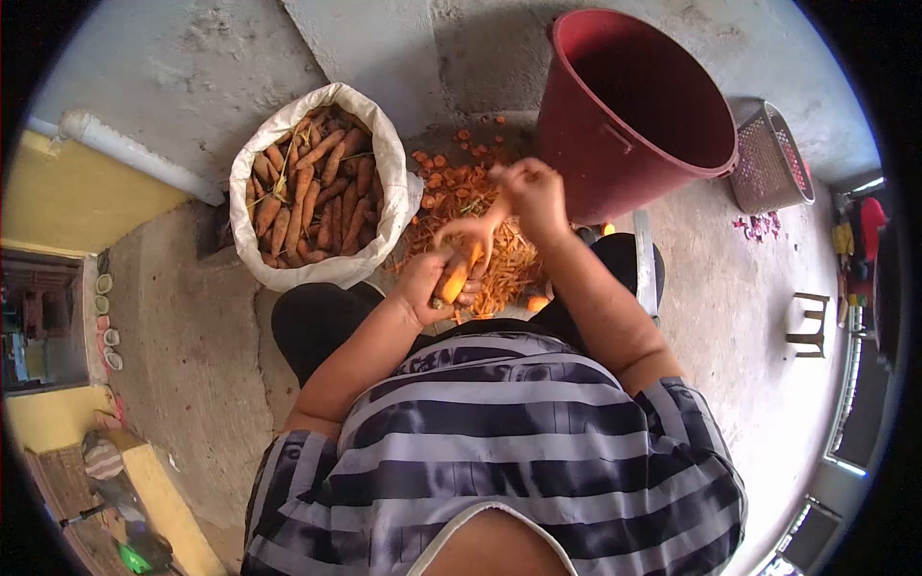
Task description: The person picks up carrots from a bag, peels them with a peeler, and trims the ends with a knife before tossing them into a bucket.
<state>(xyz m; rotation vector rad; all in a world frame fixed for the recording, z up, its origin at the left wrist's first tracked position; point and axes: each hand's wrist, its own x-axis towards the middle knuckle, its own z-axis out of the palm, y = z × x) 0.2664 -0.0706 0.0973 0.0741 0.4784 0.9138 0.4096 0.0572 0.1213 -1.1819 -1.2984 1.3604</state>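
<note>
My left hand [423, 285] is closed around a carrot [454, 281], whose lower side shows bright, peeled orange while other parts are still brown. Above it, my right hand [538, 199] grips the handle of a pale orange Y-shaped peeler [489, 221]. The peeler's forked head reaches over the upper end of the carrot; its blade is too blurred to make out. Beneath both hands lies a heap of carrot peelings [509, 264] on the floor, with cut carrot ends [451, 178] scattered at its far side.
A white sack [252, 264] full of unpeeled carrots stands on the left. To the right is a tall red bucket [595, 144], with a grey basket [768, 163] behind it. A long flat blade [645, 264] is by my right knee. A concrete wall [413, 48] rises ahead.
</note>
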